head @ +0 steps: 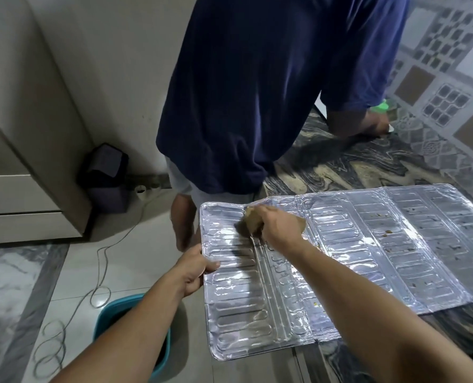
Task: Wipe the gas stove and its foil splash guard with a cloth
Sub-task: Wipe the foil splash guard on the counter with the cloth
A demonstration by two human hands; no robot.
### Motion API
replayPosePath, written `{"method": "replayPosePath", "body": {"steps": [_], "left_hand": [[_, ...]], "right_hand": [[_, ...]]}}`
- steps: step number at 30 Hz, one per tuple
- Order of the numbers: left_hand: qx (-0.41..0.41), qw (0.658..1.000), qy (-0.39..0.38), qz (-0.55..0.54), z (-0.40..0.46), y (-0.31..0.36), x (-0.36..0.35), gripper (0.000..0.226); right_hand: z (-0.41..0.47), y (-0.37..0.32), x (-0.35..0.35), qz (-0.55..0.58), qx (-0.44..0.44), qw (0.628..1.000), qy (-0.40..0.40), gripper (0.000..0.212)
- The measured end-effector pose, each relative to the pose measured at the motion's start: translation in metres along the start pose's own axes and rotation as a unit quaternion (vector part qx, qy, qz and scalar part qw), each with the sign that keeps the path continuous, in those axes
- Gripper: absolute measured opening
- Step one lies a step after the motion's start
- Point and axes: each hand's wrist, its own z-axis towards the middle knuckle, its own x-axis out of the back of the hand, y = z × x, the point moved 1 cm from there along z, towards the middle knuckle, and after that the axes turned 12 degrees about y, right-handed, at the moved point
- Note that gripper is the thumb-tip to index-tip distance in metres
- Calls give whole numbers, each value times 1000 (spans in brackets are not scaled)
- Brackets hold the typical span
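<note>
The silver foil splash guard lies unfolded flat on the dark marbled countertop, its left panel hanging over the counter edge. My left hand grips the guard's left edge. My right hand presses a brownish cloth onto the upper part of the left panel. Brown food specks dot the right panels. The gas stove is not in view.
Another person in a dark blue shirt stands just beyond the guard, bent over the counter. A teal basin sits on the floor below my left arm. A grey cable loops across the tiles. A purple bin stands by the wall.
</note>
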Motion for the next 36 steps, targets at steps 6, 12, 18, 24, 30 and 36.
{"method": "replayPosePath", "body": {"steps": [6,12,18,24,30,36], "left_hand": [[-1,999,-38,-12,-3,7,-6,45],[-21,999,-49,8,-3,10,-11,56],[-36,998,-52,4,-4,17,-13,62],[6,997,-61,-47,-5,21,-12,38],[77,984,-59,-149,-9,23,-19,25],[100,979,-62,-168,-8,21,-24,37]], "right_hand": [[13,-15,-11,119,-56,990,-43,33],[15,-53,-10,203,-114,972,15,53],[23,-67,-6,192,-67,977,-66,58],[13,-22,23,226,-81,969,-55,49],[6,23,28,64,-115,991,19,32],[-67,-1,9,48,-6,995,-91,43]]}}
